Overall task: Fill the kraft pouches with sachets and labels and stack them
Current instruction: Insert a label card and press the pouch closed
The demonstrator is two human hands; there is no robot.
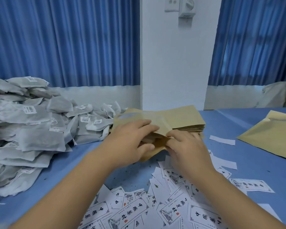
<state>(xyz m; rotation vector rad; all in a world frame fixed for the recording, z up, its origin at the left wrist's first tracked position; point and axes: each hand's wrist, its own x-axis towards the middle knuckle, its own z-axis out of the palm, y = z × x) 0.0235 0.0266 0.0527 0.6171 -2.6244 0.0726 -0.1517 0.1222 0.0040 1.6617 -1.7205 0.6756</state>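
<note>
The pouch [172,118] in work lies on top of the stack [190,128], at the table's [73,162] middle, just right of the sachets [36,129]. Both hands are at its near edge. The left hand [130,139] lies over it with fingers on top and the thumb lower down, seemingly holding one lip. The right hand [188,147] pinches the edge beside it with curled fingers, apparently to part the mouth.

Kraft paper is likely light, thin and creasable, and the lips probably cling together. Taking hold at the mouth's corners looks best, since a grip in the middle would buckle it. The sachets look soft, limp and light, with strings that could tangle, so each is best lifted by its body. The labels [130,210] are flimsy slips that overlap, so one is easiest slid off by an edge.

Counts: one pouch in hand and one stack, its layers too many to count. One more pouch [271,139] lies flat at the right. The sachets number dozens in one heap on the left. Well over a dozen labels are scattered near, and a few blank strips [222,140] lie on the right.
</note>
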